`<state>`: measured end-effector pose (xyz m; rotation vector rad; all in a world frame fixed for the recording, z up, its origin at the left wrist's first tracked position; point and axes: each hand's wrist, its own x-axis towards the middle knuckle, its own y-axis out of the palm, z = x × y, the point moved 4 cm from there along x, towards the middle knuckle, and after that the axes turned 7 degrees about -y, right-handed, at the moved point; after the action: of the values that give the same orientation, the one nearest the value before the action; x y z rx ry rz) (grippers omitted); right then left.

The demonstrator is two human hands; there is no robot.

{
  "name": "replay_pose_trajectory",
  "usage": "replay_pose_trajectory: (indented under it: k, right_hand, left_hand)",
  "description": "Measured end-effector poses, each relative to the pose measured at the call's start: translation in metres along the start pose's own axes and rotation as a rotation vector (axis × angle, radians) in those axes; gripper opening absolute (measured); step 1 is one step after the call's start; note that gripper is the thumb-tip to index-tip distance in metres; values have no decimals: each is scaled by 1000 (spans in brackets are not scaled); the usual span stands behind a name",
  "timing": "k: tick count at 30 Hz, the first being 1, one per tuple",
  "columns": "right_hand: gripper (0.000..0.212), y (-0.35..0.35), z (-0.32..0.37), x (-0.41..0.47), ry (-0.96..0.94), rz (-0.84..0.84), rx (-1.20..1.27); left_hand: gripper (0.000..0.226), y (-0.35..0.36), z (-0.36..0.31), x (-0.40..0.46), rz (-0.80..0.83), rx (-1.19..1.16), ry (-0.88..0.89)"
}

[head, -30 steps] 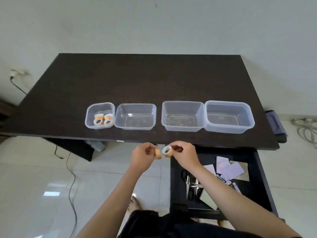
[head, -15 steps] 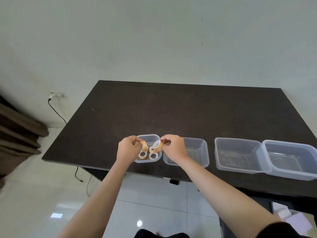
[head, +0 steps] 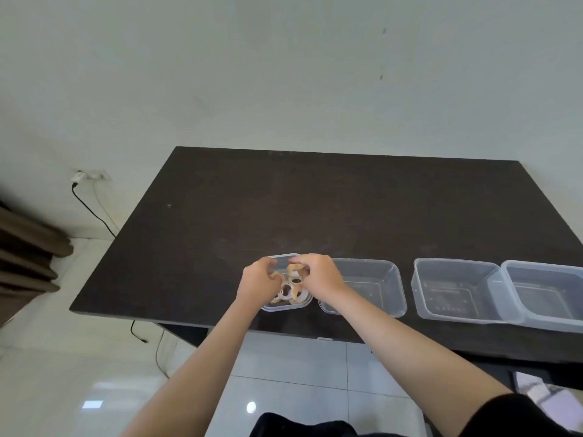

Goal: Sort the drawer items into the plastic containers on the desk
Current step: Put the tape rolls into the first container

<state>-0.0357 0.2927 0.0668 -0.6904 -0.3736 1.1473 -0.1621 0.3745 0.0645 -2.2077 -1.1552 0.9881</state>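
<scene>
Both hands over the smallest container, at the left end of a row of four on the dark bench.

The bench (head: 315, 209) carries four clear plastic containers along its near edge: the largest (head: 549, 298) at 3 o'clock, cut off by the frame edge and touching the next container (head: 454, 290); a third container (head: 369, 287), near the middle, partly hidden by the right forearm; and the small container (head: 285, 307) at the left end, mostly hidden by the hands. The right hand (head: 318, 274) hangs over that container with its fingers (head: 301, 263) curled, pinching a tape roll (head: 294, 270) just above the tape rolls (head: 288, 291) lying inside. The left hand (head: 257, 280) has its fingers curled inward at the container's left rim; whether they hold a roll cannot be made out. Blur smears the rolls together.
</scene>
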Motion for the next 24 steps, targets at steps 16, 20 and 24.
replay_pose_trajectory:
  k: [16, 20, 24]
  right_hand:
    - [22, -44, -27, -71, -298, -222, 95]
    - [20, -70, -54, -108, -355, -213, 94]
    - [17, -107, -103, -165, -373, -161, 44]
  left_hand:
    - [26, 40, -14, -83, -303, -186, 197]
    - [23, 84, -32, -122, -358, -198, 285]
    - [21, 155, -55, -166, -340, -216, 305]
